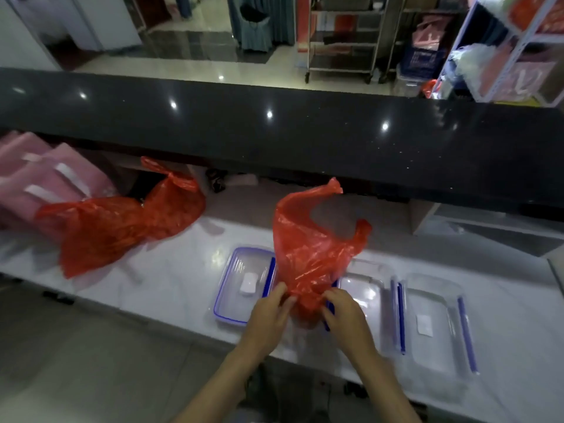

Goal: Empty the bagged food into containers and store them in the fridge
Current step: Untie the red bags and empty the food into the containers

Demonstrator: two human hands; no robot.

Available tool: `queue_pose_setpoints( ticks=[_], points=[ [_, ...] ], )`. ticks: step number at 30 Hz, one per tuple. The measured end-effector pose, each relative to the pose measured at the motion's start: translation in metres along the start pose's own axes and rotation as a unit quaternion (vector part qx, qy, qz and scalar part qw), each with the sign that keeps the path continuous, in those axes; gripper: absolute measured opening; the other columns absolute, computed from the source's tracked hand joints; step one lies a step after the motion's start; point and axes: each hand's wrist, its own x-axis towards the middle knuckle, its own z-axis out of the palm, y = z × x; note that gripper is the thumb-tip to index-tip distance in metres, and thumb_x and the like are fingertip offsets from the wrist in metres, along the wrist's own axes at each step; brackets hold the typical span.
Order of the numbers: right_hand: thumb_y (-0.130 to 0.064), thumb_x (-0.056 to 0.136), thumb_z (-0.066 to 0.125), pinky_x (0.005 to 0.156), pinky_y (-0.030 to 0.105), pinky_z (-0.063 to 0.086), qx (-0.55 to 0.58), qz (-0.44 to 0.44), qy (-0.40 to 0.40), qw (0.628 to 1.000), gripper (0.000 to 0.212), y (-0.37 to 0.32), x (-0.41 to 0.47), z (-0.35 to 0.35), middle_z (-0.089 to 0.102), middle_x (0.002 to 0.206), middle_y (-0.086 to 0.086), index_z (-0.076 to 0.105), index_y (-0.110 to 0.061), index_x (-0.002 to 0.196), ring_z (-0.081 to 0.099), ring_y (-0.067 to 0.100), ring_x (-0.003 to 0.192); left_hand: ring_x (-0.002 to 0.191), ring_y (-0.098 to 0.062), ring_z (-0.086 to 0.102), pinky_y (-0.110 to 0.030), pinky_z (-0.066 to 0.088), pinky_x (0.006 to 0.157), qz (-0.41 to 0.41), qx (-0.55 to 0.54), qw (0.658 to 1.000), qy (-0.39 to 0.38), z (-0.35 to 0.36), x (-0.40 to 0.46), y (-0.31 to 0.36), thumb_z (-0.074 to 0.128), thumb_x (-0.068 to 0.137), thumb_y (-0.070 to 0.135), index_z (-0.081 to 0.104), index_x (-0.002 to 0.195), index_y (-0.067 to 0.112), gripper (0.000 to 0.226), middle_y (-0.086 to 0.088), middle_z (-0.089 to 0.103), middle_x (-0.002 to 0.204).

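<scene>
A red plastic bag [308, 251] stands crumpled on the white counter [171, 279], its handles sticking up. My left hand [270, 312] grips its lower left side and my right hand [346, 315] grips its lower right side. The bag's bottom sits over a clear container that it mostly hides. A clear lid with a blue rim [244, 285] lies left of the bag. Right of it are a clear container [366, 288] and another clear container or lid with blue clips [436, 325]. A second, fuller red bag [122, 224] lies at the left of the counter.
A raised black stone ledge [274, 132] runs along the back of the counter. Pink bags [33, 178] are stacked at the far left. Metal racks [345, 38] and a white shelf unit [515, 47] stand on the floor beyond the ledge.
</scene>
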Motion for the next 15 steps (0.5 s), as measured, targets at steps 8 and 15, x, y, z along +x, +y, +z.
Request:
queue_pose_setpoints(
  ticks=[8, 15],
  points=[
    [-0.027, 0.101, 0.055, 0.076, 0.031, 0.062, 0.230, 0.008, 0.111, 0.967, 0.017, -0.049, -0.004, -0.030, 0.072, 0.093, -0.014, 0.066, -0.035, 0.092, 0.070, 0.010, 0.082, 0.106, 0.004, 0.064, -0.018, 0.057, 0.087, 0.011, -0.064, 0.997, 0.029, -0.017, 0.001, 0.029, 0.070, 0.094, 0.045, 0.061, 0.116, 0.033, 0.027, 0.018, 0.067, 0.115],
    [-0.040, 0.092, 0.069, 0.080, 0.034, 0.064, 0.273, 0.066, 0.066, 0.958, 0.012, -0.055, -0.002, -0.045, 0.074, 0.095, -0.008, 0.068, -0.031, 0.100, 0.072, 0.015, 0.091, 0.102, -0.002, 0.069, -0.029, 0.061, 0.091, -0.002, 0.018, 0.998, 0.055, -0.004, 0.005, -0.019, 0.063, 0.100, 0.006, 0.066, 0.113, 0.046, 0.041, 0.012, 0.073, 0.111]
  ],
)
